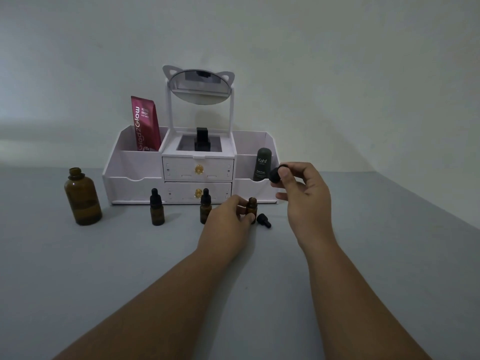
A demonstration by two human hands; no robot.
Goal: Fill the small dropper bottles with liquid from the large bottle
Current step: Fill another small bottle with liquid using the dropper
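The person's left hand (225, 216) reaches forward over the grey table (363, 255) and pinches a small open bottle (251, 207) between thumb and fingertips. That amber bottle stands upright on the table with its neck bare, just in front of the white organizer (135, 175). Right beside it, on its right, a black dropper top (263, 220) lies on its side on the table. The right hand (304, 193) is raised a little above and to the right of the bottle, thumb and forefinger closed on a round black cap (275, 175), the other fingers loosely curled beneath. Two more small dropper bottles stand upright with their tops on: the left dropper bottle (157, 207) stands apart in front of the drawers, and the middle dropper bottle (205, 205) is just beside the left hand, partly hidden by it. The large bottle (82, 197), brown and uncapped, stands well off to the left, near the organizer's corner. On the organizer, an oval mirror (198, 87) with cat ears rises in the middle, a red tube (146, 123) leans in the left bin, a black square bottle (202, 140) sits in the centre tray, and a dark container (262, 165) marked Kahf stands in the right bin.
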